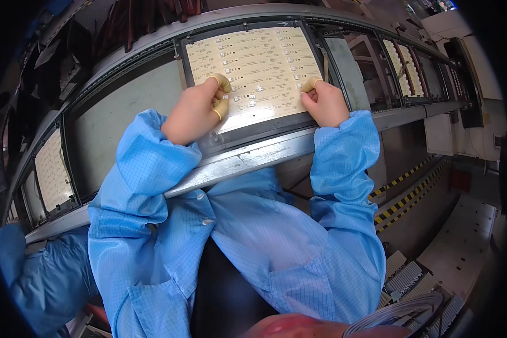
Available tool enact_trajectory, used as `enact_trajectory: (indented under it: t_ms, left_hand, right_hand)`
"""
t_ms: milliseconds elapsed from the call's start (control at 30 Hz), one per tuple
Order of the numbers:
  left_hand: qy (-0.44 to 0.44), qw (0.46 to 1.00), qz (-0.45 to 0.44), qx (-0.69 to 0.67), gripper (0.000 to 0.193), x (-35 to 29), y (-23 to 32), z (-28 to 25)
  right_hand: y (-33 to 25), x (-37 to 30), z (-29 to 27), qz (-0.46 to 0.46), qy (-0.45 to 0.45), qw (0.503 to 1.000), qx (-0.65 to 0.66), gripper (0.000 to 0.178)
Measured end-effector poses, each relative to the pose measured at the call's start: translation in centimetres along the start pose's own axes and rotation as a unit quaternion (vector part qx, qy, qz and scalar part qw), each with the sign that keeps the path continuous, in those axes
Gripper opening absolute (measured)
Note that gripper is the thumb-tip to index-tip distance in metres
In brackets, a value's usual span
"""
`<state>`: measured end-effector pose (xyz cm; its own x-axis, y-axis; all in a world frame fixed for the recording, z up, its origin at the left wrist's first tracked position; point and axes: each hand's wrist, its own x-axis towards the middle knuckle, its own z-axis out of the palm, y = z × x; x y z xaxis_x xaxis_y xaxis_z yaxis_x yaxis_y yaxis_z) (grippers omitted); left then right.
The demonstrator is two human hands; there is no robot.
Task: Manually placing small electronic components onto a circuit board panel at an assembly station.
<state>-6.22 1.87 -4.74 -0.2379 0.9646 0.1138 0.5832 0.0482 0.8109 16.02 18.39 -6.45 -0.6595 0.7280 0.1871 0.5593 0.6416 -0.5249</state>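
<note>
A cream circuit board panel (270, 65), printed with rows of dark markings, lies in a dark carrier frame (248, 128) in front of me. Small white parts sit in columns across it. My left hand (194, 110) is over the panel's left edge, its fingers curled and yellow finger cots on the tips; something tiny and white shows beside them. At the right edge my right hand (327, 103) has thumb and forefinger pinched together close to the surface, with a yellow cot as well. Whatever either hand grips is too small or too hidden to name.
The carrier rides on a conveyor line with a metal front rail (253, 159). Similar panels stand further along, one at the left (53, 169) and another at the right (403, 67). Another person's blue sleeve (45, 276) is at lower left. Trays of parts (405, 276) lie at lower right.
</note>
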Motion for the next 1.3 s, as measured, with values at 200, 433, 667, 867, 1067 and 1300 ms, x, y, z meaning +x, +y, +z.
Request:
enact_trajectory:
  t_ms: [200,433,667,867,1067,1300]
  left_hand:
    - [-0.046,0.997,0.015,0.052,0.017,-0.1,0.5,0.2]
    - [-0.024,0.975,0.154,0.159,0.015,-0.3,-0.2,1.1]
    - [-0.043,0.965,0.15,0.213,0.011,-0.2,0.0,1.2]
    - [-0.056,0.939,0.187,0.284,0.009,-0.3,-0.1,1.3]
    - [-0.045,0.948,0.158,0.272,0.01,-0.3,0.3,1.4]
    - [-0.047,0.945,0.22,0.236,0.013,-0.4,-0.8,1.0]
  right_hand:
    - [-0.8,0.2,1.0,0.032,0.022,0.997,-0.068,0.011]
    - [-3.4,0.1,0.6,0.038,0.008,0.979,-0.201,0.017]
    - [-6.0,1.2,2.9,-0.168,-0.026,0.984,-0.054,0.028]
    - [-4.6,1.7,4.0,-0.199,-0.02,0.98,0.015,0.018]
    - [-4.4,1.2,3.6,-0.139,0.02,0.988,0.059,0.013]
    - [-2.0,-0.7,1.3,-0.093,0.106,0.987,0.076,0.012]
